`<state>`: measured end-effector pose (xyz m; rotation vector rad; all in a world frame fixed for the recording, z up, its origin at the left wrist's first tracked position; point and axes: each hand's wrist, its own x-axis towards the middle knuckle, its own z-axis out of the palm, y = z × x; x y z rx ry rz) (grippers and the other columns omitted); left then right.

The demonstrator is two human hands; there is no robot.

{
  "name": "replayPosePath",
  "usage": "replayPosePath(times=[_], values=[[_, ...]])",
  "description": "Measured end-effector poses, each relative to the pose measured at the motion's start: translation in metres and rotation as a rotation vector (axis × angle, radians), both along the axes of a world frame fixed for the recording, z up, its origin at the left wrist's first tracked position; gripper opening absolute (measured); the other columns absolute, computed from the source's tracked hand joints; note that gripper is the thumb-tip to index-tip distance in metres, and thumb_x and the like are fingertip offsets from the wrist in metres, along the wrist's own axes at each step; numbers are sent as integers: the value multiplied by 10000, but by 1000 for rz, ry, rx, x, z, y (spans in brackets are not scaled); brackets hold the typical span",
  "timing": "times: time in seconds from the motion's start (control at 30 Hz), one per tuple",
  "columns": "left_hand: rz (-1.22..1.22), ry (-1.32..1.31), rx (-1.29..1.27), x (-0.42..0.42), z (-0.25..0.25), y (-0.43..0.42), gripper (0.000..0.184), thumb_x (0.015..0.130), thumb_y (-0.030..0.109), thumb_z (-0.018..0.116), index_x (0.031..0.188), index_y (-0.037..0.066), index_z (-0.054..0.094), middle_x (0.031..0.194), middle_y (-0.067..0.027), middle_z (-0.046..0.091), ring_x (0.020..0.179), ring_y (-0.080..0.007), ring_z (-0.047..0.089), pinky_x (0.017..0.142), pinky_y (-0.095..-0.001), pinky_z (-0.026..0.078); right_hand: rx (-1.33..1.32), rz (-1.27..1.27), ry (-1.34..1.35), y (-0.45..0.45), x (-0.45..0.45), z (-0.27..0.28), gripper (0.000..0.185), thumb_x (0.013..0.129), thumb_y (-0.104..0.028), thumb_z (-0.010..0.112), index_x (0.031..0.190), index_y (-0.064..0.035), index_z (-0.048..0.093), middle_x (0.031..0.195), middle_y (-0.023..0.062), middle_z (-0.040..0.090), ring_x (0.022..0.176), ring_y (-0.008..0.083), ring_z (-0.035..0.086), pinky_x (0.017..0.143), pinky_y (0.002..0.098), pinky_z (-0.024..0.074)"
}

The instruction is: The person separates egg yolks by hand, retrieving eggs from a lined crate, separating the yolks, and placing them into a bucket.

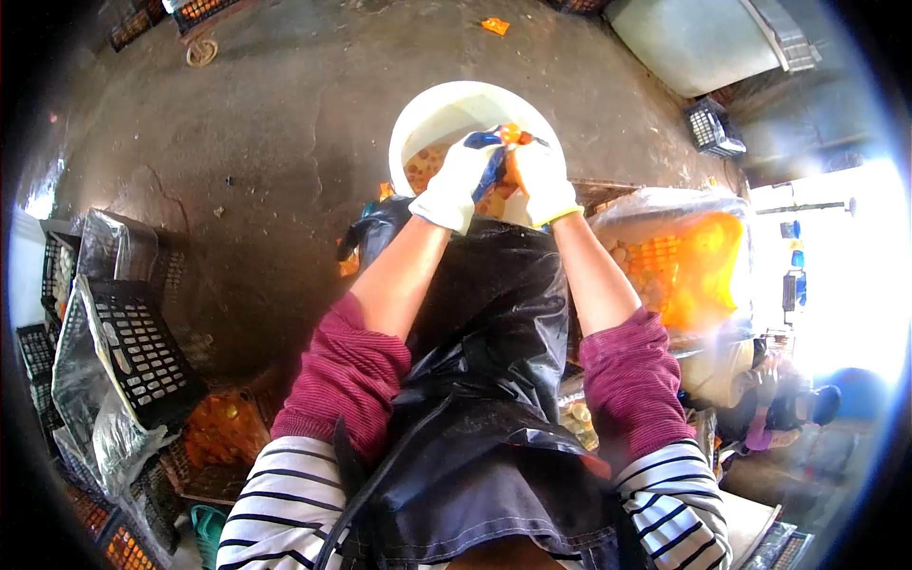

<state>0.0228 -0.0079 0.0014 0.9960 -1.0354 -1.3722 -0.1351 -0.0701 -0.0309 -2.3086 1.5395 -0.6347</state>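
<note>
Over a white bucket (410, 119), my two gloved hands meet at an orange, soft-looking piece (514, 133) whose kind I cannot make out. My left hand (460, 180), in a white glove with blue-coated fingers, is closed at the piece's left side. From the right, my right hand (545, 180) grips it, in a white glove with a yellow cuff edge. Many round orange and pinkish pieces (424, 167) lie in the bucket below in cloudy liquid. Part of the bucket's contents is hidden by my hands and the black apron (475, 313).
At right stands a plastic-lined crate (627, 211) with an orange mesh bag (698, 271). Black crates (138, 347) and a bin of orange material (226, 429) are at left. A person (774, 408) is at far right. An orange scrap (494, 26) lies on the wet floor (285, 114).
</note>
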Motion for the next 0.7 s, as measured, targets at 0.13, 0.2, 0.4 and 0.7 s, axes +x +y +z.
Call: replayPosePath(times=[0.13,0.2,0.4,0.7], values=[[121,-44,-56,1,-30,-9,274,915,230,539,1050,-1,599,961,-52,608,868,-120,542,762,-241,453,-49,-51,-176,19,18,14,238,855,-170,477,959,4,602,888,157,628,830,298,604,741,359,470],[161,24,39,4,-19,-6,329,927,285,508,1056,-6,592,977,-55,608,879,-132,550,776,-244,455,-101,7,125,26,18,25,238,849,-160,489,982,4,597,925,153,625,830,285,599,739,353,470],[96,433,257,-1,-3,-2,495,961,427,365,1128,-7,535,931,-93,612,828,-201,596,686,-320,523,365,65,-938,41,1,47,163,882,-92,486,976,-8,589,941,95,618,798,212,587,698,317,472],[-178,547,98,14,-32,-14,516,929,456,399,1081,-12,554,967,-174,640,797,-283,618,735,-366,497,310,-541,-810,266,-213,104,443,822,-436,561,1023,-42,590,914,72,594,773,210,578,683,340,482]])
